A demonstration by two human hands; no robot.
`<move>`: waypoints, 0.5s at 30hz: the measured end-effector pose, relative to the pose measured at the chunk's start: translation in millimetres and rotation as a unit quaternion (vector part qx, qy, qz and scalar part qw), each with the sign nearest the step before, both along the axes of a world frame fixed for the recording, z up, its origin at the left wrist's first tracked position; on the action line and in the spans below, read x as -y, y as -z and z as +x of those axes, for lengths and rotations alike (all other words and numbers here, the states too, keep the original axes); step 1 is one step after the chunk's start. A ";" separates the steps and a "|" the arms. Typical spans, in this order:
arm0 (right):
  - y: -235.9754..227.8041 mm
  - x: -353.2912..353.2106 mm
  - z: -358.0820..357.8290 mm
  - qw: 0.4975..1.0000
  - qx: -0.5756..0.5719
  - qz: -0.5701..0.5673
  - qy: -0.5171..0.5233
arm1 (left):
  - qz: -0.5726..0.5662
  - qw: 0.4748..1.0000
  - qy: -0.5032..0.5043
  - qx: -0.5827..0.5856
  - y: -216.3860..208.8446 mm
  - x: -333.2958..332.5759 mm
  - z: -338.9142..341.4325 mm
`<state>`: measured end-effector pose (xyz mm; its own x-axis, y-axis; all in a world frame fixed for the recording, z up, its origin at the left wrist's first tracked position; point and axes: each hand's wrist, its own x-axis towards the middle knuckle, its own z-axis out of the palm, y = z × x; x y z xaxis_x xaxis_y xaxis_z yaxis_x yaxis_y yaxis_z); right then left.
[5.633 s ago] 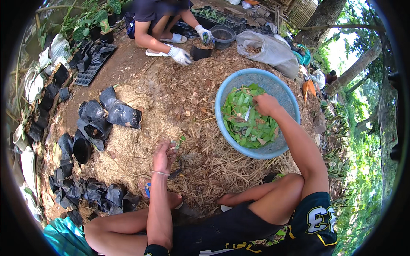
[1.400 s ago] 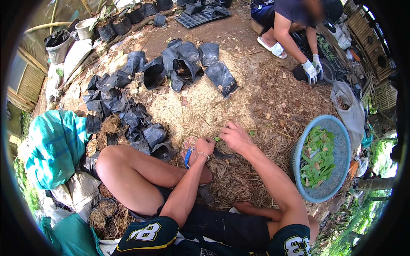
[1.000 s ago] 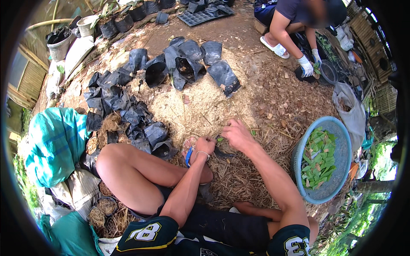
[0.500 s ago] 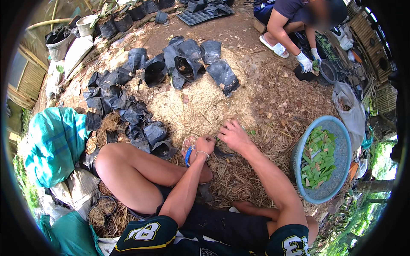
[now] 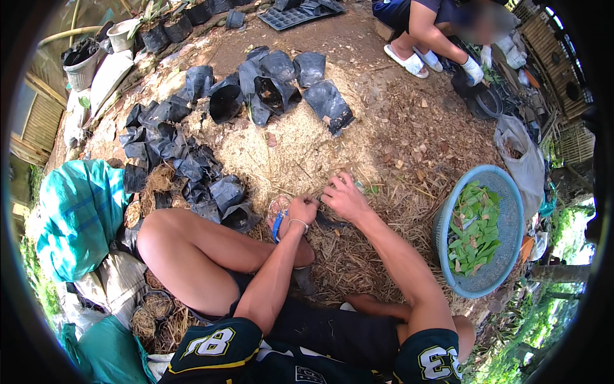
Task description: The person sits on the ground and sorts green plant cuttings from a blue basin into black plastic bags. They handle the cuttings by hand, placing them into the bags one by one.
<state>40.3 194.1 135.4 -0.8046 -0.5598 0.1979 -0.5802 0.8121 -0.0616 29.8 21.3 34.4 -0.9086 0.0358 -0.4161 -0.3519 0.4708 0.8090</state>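
My left hand [image 5: 303,210], with a pale band at its wrist, is closed in a pinch beside my sandalled foot [image 5: 279,221]. Just to its right, my right hand [image 5: 345,197] has its fingers bent inward, almost meeting the left fingertips. Whatever sits between the fingers is small and dark, too small to name. Beneath the hands a dark strip [image 5: 331,223] lies on the straw. A bit of green leaf [image 5: 373,189] shows beside the right hand.
A blue basin [image 5: 441,256] of green leaves stands at right. Black plastic grow bags [image 5: 224,102] lie on sawdust ahead and left. Teal sacks [image 5: 80,217] lean at far left. At upper right, a person with white gloves [image 5: 473,70] crouches beside a dark round container [image 5: 489,102].
The whole view has shifted slightly. My hands stay close together, the right fingers a little more raised and curled. The other person's gloved hands have moved up and right.
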 end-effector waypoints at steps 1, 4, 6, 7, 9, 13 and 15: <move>1.3 0.0 0.2 1.000 0.003 -0.003 -0.001 | 0.008 1.000 0.005 0.001 1.6 1.2 0.6; 5.2 1.9 0.3 1.000 0.012 -0.005 -0.004 | 0.013 1.000 0.011 -0.007 3.4 2.4 -2.1; 7.8 3.2 -0.2 1.000 0.015 -0.002 -0.004 | 0.008 1.000 0.011 -0.013 2.0 2.4 -3.2; 9.1 3.9 -0.3 0.999 0.034 0.003 0.000 | 0.003 1.000 0.011 -0.015 0.8 2.1 -3.1; 11.9 5.1 -0.7 1.000 0.020 0.006 0.002 | 0.012 1.000 0.007 -0.017 -1.4 1.8 -2.2; 15.9 5.7 -3.6 0.999 0.052 0.006 0.012 | 0.035 0.999 0.003 0.007 -2.5 2.5 -1.9; 15.9 4.9 -5.5 0.999 0.038 -0.002 0.021 | 0.019 1.000 0.002 0.004 -1.8 3.2 -1.8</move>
